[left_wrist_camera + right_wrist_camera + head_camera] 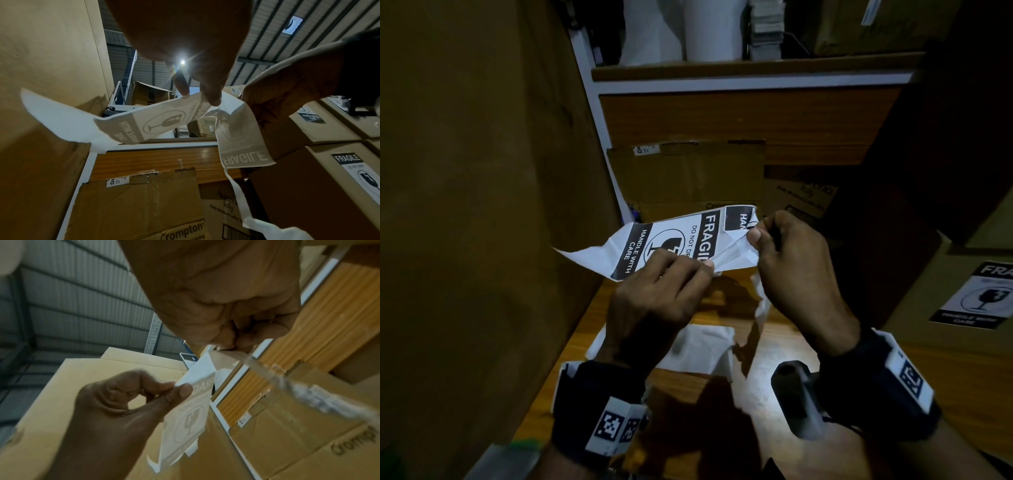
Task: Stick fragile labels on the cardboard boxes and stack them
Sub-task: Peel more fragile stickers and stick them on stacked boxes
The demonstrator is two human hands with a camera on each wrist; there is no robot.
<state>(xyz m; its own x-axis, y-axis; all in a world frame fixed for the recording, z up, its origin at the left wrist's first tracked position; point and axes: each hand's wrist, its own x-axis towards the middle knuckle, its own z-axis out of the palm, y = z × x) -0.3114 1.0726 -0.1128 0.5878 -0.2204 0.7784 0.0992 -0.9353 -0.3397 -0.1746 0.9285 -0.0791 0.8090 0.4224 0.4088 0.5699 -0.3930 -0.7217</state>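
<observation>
Left hand point(657, 294): you pinch the fragile label strip point(654, 243) between thumb and fingertips
Right hand point(794, 263): you pinch the strip's other end
Strip: held above the wooden table point(784, 346)

Black wrist straps point(887, 383), seemingly fabric, square-patterned white tags point(616, 426)

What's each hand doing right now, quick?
Left hand: closed, pinching the fragile label near its middle.
Right hand: closed, pinching the label's backing paper at the right end.
</observation>
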